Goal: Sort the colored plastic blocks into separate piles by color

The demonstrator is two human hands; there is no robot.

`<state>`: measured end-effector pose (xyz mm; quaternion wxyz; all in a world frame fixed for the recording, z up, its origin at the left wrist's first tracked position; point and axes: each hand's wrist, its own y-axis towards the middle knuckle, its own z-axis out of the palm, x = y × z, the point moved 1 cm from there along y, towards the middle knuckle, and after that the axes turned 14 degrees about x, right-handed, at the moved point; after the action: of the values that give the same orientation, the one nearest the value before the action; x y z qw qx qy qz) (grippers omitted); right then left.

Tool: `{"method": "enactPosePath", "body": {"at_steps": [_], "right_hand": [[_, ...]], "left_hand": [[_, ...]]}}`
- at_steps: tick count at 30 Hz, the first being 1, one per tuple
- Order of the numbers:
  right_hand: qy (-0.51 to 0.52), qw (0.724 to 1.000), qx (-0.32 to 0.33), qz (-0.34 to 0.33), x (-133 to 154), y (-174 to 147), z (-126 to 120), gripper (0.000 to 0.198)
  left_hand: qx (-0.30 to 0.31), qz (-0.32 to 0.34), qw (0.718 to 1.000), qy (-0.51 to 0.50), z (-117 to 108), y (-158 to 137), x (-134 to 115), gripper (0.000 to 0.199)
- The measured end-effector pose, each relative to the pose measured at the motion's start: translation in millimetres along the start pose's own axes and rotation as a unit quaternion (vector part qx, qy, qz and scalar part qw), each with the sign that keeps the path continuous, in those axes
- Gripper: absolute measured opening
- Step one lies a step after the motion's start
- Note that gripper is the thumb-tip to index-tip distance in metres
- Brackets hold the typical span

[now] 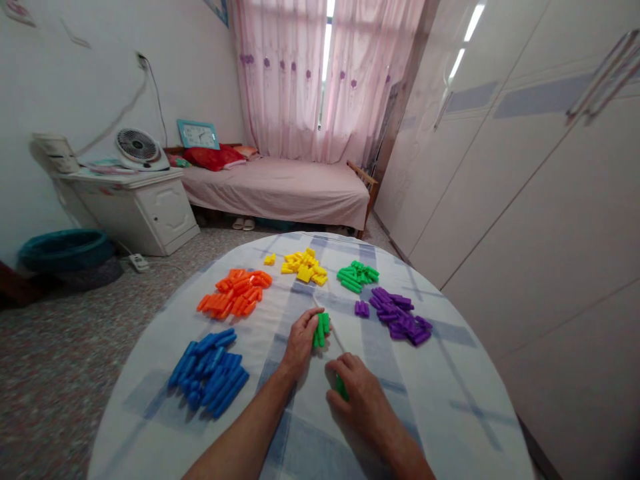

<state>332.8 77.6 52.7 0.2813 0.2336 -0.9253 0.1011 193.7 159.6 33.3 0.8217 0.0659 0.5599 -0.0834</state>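
My left hand (pixel 301 341) is closed around the left side of a small cluster of green plastic pieces (pixel 321 329) above the middle of the table. Nearer to me and to the right, my right hand (pixel 359 389) curls its thumb and fingers around another green piece (pixel 341 387), mostly hidden by the hand. A pile of green pieces (pixel 357 276) lies farther back, beyond both hands. Purple pieces (pixel 400 315) are heaped to the right, with a small purple group (pixel 361 309) beside them.
The round table wears a checked white-and-blue cloth (pixel 460 373). Blue pieces (pixel 209 371) are piled at left front, orange ones (pixel 237 293) behind them, yellow ones (pixel 304 267) at the back. Beyond stand a bed (pixel 280 187), a white cabinet (pixel 167 212) and a tall wardrobe (pixel 525 200).
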Motion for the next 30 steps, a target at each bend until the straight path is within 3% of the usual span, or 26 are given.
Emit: {"method": "enactPosePath", "body": {"at_steps": [5, 10, 14, 18, 21, 25, 27, 30], "right_hand": [[0.091, 0.993, -0.063, -0.038, -8.9, 9.7, 11.8, 0.039], [0.205, 0.972, -0.114, 0.027, -17.3, 14.8, 6.0, 0.032], [0.32, 0.93, -0.146, 0.103, -26.5, 18.1, 1.5, 0.021], [0.428, 0.878, -0.145, 0.158, -42.6, 33.3, -3.4, 0.031], [0.392, 0.895, -0.161, 0.141, -54.0, 60.6, -21.7, 0.033], [0.202, 0.947, -0.239, 0.077, -68.8, 116.2, -65.6, 0.027], [0.114, 0.953, -0.274, 0.067, -77.3, 143.3, -87.5, 0.024], [0.08, 0.947, -0.303, 0.066, -87.0, 166.6, -106.7, 0.026]], "left_hand": [[0.012, -0.003, 0.997, -0.076, -4.4, 7.5, 2.3, 0.043], [0.025, -0.022, 0.99, -0.133, -1.6, 10.1, -0.2, 0.04], [0.021, -0.043, 0.988, -0.147, -1.2, 9.8, -3.5, 0.039], [0.02, -0.048, 0.983, -0.174, -2.8, 11.1, -5.0, 0.044], [0.023, -0.052, 0.981, -0.183, -3.5, 12.3, -4.8, 0.048], [0.018, -0.056, 0.982, -0.181, -4.0, 14.1, -1.7, 0.048], [0.008, -0.053, 0.981, -0.185, -4.6, 15.5, 0.9, 0.048], [-0.016, -0.048, 0.98, -0.193, -6.1, 17.5, 4.2, 0.049]]}}
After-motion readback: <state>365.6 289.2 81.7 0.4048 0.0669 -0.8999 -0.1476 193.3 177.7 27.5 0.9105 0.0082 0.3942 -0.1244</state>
